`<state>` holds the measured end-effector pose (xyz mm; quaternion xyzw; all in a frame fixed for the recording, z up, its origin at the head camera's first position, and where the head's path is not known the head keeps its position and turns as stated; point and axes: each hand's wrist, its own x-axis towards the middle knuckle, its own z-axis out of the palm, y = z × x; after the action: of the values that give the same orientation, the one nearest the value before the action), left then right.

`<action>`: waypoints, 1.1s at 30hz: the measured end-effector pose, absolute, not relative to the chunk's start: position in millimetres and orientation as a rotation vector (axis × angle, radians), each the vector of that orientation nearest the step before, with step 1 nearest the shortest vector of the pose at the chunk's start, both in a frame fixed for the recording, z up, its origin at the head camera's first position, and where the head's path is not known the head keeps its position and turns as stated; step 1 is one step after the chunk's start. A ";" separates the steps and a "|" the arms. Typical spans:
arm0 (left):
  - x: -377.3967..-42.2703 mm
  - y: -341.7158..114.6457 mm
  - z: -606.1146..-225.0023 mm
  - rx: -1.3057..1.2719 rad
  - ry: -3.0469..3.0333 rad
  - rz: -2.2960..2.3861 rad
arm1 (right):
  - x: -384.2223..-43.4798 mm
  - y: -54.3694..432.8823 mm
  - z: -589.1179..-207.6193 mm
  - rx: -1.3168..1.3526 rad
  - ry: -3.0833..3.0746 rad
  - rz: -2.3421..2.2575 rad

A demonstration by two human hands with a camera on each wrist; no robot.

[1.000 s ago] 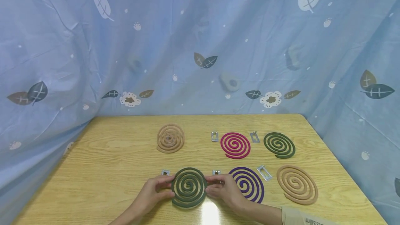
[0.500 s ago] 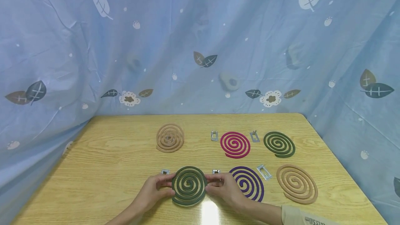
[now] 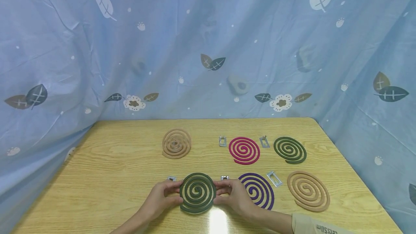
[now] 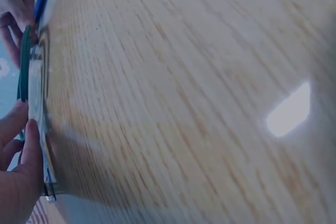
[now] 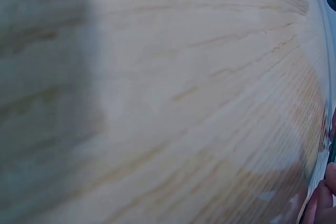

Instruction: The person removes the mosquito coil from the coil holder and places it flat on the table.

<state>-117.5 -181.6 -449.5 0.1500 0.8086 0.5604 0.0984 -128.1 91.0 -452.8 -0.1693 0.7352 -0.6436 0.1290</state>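
A dark green mosquito coil [image 3: 197,190] is held between both hands in the head view, near the table's front. My left hand [image 3: 161,198] pinches its left edge, thumb on the near face and fingers behind. Gripping the opposite edge in the same way is my right hand [image 3: 236,198]. In the left wrist view the green coil [image 4: 24,66] shows edge-on, above the tabletop. Small metal coil stands lie just behind each hand, one stand [image 3: 171,178] at left and another stand [image 3: 224,178] at right. A purple coil [image 3: 254,190] lies beside my right hand, partly hidden by it.
Farther back on the wooden table [image 3: 113,176] lie a tan coil [image 3: 174,143], a pink coil [image 3: 243,150] and another green coil [image 3: 289,149]. A second tan coil [image 3: 307,190] is at right. More metal stands [image 3: 274,179] lie among them. A blue curtain [image 3: 182,46] surrounds the table.
Both hands keep their grip on the green coil, which has shifted very slightly to the right and tipped a little more toward the camera. The other coils and stands stay put.
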 end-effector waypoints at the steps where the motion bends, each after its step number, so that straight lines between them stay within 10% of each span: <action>1: -117.7 -181.4 -449.0 0.442 2.399 1.652 | -128.4 91.0 -452.7 -0.508 2.157 -1.865; 33: -121.3 -176.1 -450.6 0.485 2.448 1.634 | -129.5 92.2 -448.6 -0.490 2.236 -1.824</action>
<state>-121.3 -176.1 -450.6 0.1621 0.8180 0.5462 0.0792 -129.5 92.2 -448.6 -0.1664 0.7596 -0.6196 0.1069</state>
